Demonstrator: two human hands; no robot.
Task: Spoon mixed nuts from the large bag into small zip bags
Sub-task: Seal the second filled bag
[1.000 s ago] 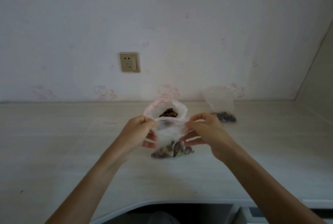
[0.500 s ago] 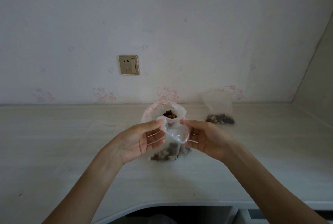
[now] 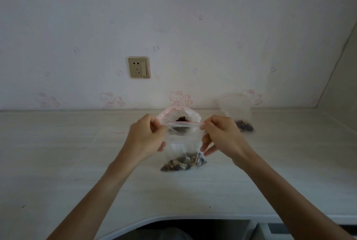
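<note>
A small clear zip bag [image 3: 182, 143] with a red zip line hangs upright in front of me, mixed nuts [image 3: 183, 163] lying in its bottom on the table. My left hand [image 3: 147, 137] pinches the left end of its zip strip. My right hand [image 3: 220, 135] pinches the right end, and the strip is stretched straight between them. Behind it stands the large bag [image 3: 178, 113], its mouth open and rolled down, dark nuts showing inside. No spoon is in view.
Another small zip bag with nuts [image 3: 236, 116] stands at the back right near the wall. The pale table [image 3: 58, 162] has a curved cut-out front edge. A wall socket [image 3: 138, 67] sits above the table. A side wall rises on the right.
Half a second ago both hands held the bag's top bunched together at the middle. They have since drawn apart, pulling the zip strip out straight and level.
</note>
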